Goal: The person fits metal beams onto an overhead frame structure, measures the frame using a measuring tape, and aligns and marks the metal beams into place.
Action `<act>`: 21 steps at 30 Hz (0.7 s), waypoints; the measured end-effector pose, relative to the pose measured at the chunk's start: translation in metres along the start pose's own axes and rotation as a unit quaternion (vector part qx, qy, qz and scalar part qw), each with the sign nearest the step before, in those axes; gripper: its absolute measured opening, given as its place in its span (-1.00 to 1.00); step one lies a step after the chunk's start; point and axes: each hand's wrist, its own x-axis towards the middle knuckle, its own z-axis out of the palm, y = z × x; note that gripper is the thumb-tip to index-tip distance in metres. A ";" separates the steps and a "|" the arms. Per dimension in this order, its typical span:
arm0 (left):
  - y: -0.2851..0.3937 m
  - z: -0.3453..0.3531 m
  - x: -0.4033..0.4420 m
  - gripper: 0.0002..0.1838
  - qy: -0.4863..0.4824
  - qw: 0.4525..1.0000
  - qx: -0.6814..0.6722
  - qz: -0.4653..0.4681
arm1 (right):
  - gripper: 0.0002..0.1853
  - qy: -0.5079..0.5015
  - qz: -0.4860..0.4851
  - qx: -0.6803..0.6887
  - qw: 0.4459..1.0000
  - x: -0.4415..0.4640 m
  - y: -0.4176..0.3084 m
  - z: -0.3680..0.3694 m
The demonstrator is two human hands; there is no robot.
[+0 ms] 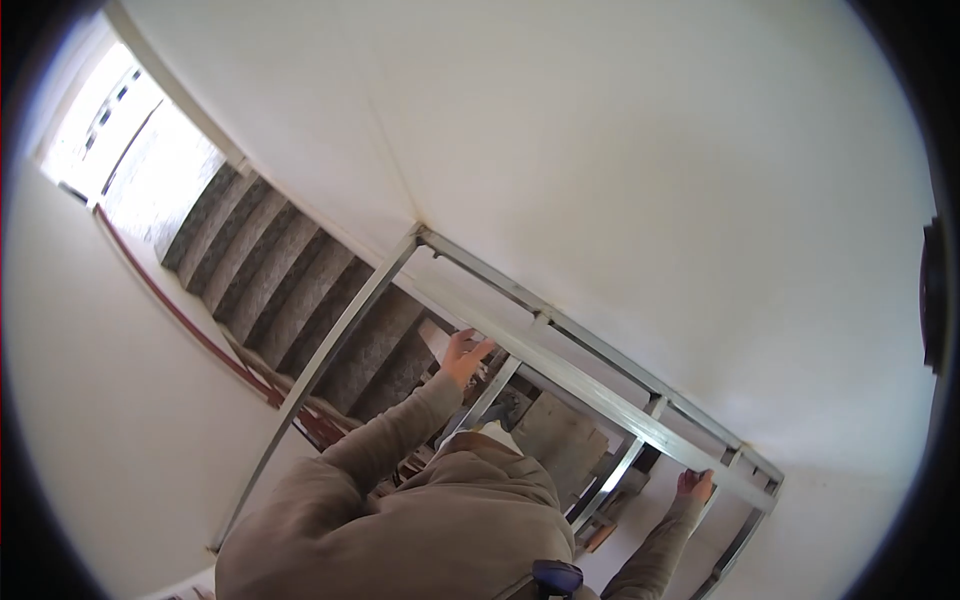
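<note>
A silvery metal frame of welded square bars stretches in front of me, close to the white wall. My left hand is at the near edge of its long bar, left of a cross bar, with thumb and fingers apart. Whether its fingertips press on the metal is unclear. Farther right, my right hand has its fingers curled at the same long bar near the frame's right end. Something small and dark reddish shows at those fingers, too small to name.
Dark stone stairs run along the left towards a bright opening. A red-brown handrail follows them. A long metal bar slants down from the frame's corner. Boards and scraps lie below, seen through the frame.
</note>
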 end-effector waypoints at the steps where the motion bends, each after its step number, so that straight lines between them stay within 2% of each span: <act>1: 0.010 0.005 0.005 -0.41 -0.016 0.997 -0.051 -0.056 | -0.62 -0.016 -0.002 0.012 1.000 0.001 0.001 0.001; 2: 0.018 0.005 0.010 -0.41 -0.034 0.988 -0.102 -0.111 | -0.64 -0.031 -0.002 0.024 0.999 0.002 0.002 0.001; 5: 0.015 0.009 0.027 -0.40 -0.054 0.983 -0.109 -0.136 | -0.66 -0.062 0.001 0.030 0.998 0.019 0.004 0.006; 7: 0.013 0.016 0.031 -0.51 -0.007 0.984 -0.137 -0.118 | -0.65 -0.063 0.001 0.017 0.998 0.016 0.001 -0.006; 9: 0.015 0.015 0.036 -0.60 -0.006 0.993 -0.063 -0.104 | -0.63 -0.037 0.003 0.003 0.999 0.010 -0.002 0.000; 11: 0.019 0.014 0.037 -0.62 -0.032 0.992 -0.070 -0.099 | -0.61 -0.008 0.014 -0.003 1.000 0.003 -0.005 0.009; 14: 0.015 0.008 0.047 -0.57 -0.101 0.987 -0.067 -0.110 | -0.61 0.003 0.015 -0.030 0.999 -0.013 -0.009 0.018; 17: 0.021 0.012 0.041 -0.59 -0.082 0.987 -0.055 -0.127 | -0.60 0.007 0.016 -0.051 0.999 -0.011 -0.010 0.014; 20: 0.019 0.012 0.036 -0.57 -0.087 0.981 -0.099 -0.143 | -0.58 0.013 0.016 -0.069 0.997 -0.007 -0.009 0.011; 21: 0.018 0.012 0.037 -0.52 -0.092 0.979 -0.104 -0.149 | -0.58 0.017 0.017 -0.072 0.997 -0.009 -0.010 0.013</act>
